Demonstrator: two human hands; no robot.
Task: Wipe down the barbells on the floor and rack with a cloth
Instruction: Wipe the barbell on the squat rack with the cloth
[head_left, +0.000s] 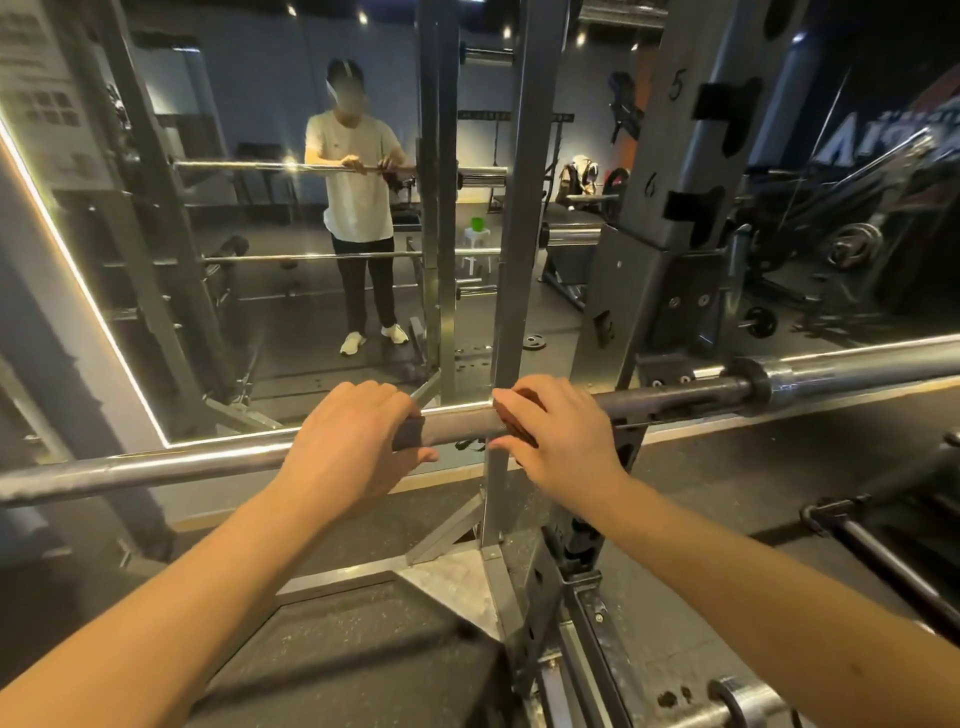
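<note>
Two bare forearms were stretched from the bottom edge up to the middle of the frame. One barbell (457, 430) was seen crossing from the left edge to the upper right, and it was clasped by both grips. The left grip (353, 441) was curled over the shaft with the thumb beneath. The right grip (561, 436), just to its right, was wrapped round one reddish-brown cloth (517, 415) pressed onto the shaft. A short bare length of shaft was visible between the two grips. Right of the cloth, the shaft was carried on the rack (691, 156), with the thicker sleeve beyond it. One slim upright (511, 260) was set just behind the bar, between the grips. A mirror (260, 312) filled the upper left, with the person and bar reflected in it. A second bar (893, 571) was seen low at the right edge, over the black floor (363, 649).
</note>
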